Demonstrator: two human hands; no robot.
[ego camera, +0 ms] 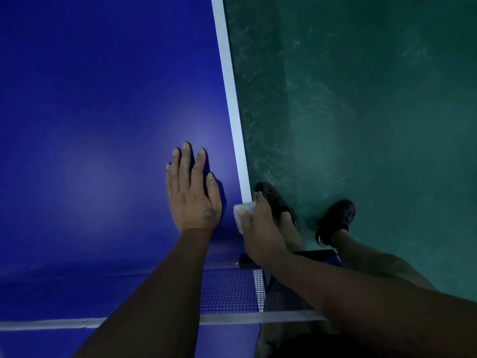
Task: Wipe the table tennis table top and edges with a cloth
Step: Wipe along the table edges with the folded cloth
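Right hand (259, 229), cloth (245, 208) pinched under thumb, table edge (231, 99)

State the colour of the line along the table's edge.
White edge line on the blue table top, seen in the head view.

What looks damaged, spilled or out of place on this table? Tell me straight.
Nothing stands out. The table top looks smooth, its white edge line unbroken. The left hand rests flat on it; the right hand holds the cloth at the edge. Only the floor shows pale scuffs.

Open table top (90, 99) ahead; net (227, 290) across the near side
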